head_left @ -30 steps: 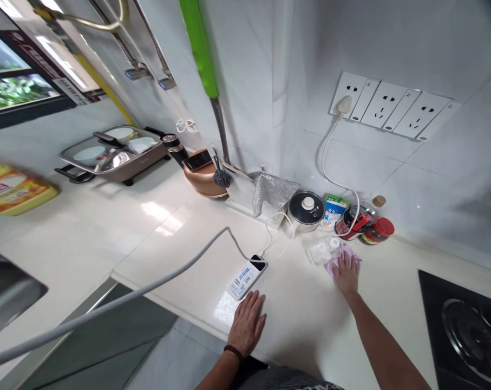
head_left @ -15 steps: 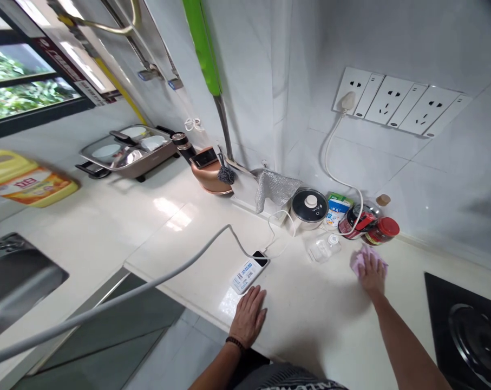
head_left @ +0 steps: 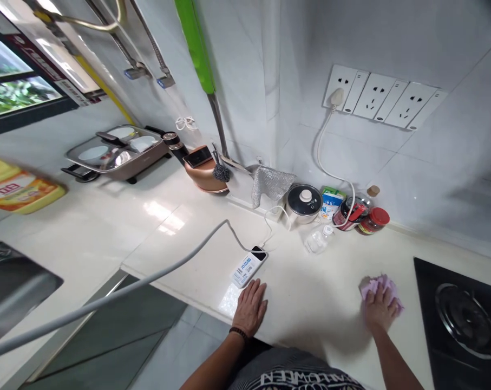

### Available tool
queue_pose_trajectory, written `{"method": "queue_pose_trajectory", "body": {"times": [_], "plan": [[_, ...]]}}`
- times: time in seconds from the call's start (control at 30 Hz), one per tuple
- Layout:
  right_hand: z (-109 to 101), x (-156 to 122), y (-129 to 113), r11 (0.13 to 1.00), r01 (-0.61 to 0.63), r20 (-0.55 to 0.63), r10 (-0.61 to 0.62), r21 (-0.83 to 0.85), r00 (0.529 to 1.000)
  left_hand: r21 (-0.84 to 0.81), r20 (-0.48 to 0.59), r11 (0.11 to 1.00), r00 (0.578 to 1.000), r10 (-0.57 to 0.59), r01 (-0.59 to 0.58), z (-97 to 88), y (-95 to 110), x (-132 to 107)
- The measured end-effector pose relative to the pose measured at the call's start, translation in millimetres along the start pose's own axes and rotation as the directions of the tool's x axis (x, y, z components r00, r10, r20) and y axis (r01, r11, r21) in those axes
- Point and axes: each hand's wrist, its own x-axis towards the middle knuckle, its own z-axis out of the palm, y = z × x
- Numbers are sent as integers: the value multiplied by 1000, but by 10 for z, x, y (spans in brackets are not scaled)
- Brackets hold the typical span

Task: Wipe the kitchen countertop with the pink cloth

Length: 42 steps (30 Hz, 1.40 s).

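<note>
The right hand (head_left: pixel 379 311) holds a crumpled lilac cloth (head_left: pixel 386 283) to the glossy white countertop (head_left: pixel 310 281), a flat black hob (head_left: pixel 462 319) at its three o'clock. Even pressure should serve, clear of the transparent white-capped bottle (head_left: pixel 316 242) at ten; the left hand (head_left: pixel 250 307) lies flat.

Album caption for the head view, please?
Right hand on a lilac cloth, left hand flat on the counter by a white device.

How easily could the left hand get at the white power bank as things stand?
Probably yes, easily: the left hand rests on the countertop close to the white power bank, and nothing appears to stand between them. The gray cable meets its far end, leaving the near end free.
</note>
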Motion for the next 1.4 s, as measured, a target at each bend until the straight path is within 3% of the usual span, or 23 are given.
{"method": "queue_pose_trajectory", "body": {"times": [0.1, 0.17, 0.33, 0.4, 0.47, 0.53, 0.57, 0.63, 0.73, 0.8, 0.87, 0.93, 1.0, 1.07, 1.13, 1.2, 1.27, 1.33, 1.4], "plan": [[140, -286, -427, 981, 192, 32, -193, 29, 981, -15, 11, 1000, 1000, -21, 21, 5, -1, 9], [210, -541, -701, 937, 347, 97, -350, 48, 932, -22, 19, 999, 999, -30, 30, 10, -4, 15], [250, -1329, -1182, 745, 654, 283, -660, 129, 696, -32, 29, 999, 999, -25, 26, 26, -24, 34], [227, -1536, -1209, 681, 714, 317, -721, 162, 616, -33, 30, 999, 999, -23, 24, 34, -32, 38], [190, -1578, -1091, 648, 741, 342, -746, 176, 571, -37, 37, 999, 999, -26, 28, 42, -39, 39], [127, -1460, -813, 673, 727, 343, -721, 137, 603, -44, 48, 998, 998, -35, 38, 46, -43, 40], [81, -1360, -617, 711, 697, 322, -684, 93, 655, -48, 53, 998, 998, -40, 43, 46, -43, 40], [-46, -1134, -146, 819, 574, 214, -557, -20, 802, -51, 57, 997, 997, -46, 49, 42, -40, 42], [-282, -866, 584, 938, 328, 15, -328, -109, 944, -56, 60, 997, 997, -51, 54, 23, -26, 49], [-404, -776, 919, 985, 120, -79, -131, -127, 988, -64, 65, 996, 996, -59, 63, 3, -13, 54], [-451, -744, 1031, 989, -85, -118, 71, -122, 990, -74, 72, 995, 995, -66, 71, -18, 0, 59], [-412, -756, 902, 966, -233, -117, 220, -108, 968, -83, 79, 994, 995, -69, 75, -37, 10, 64], [-310, -815, 579, 965, -246, -92, 238, -91, 967, -90, 85, 993, 994, -71, 78, -54, 16, 69], [-183, -935, 146, 993, -98, -41, 96, -63, 995, -95, 86, 992, 994, -71, 79, -67, 20, 74], [-60, -1126, -313, 991, 134, 50, -133, -20, 990, -97, 82, 992, 994, -72, 80, -79, 26, 81], [38, -1378, -727, 937, 348, 202, -347, 35, 916, -93, 81, 992, 994, -74, 82, -91, 35, 88], [97, -1645, -1038, 851, 510, 334, -520, 123, 786, -84, 89, 993, 993, -78, 85, -104, 47, 96], [104, -1860, -1197, 762, 610, 408, -639, 218, 652, -77, 102, 993, 992, -76, 84, -119, 57, 103], [55, -1967, -1172, 706, 653, 438, -696, 274, 569, -71, 109, 994, 992, -70, 78, -134, 65, 108]]}}
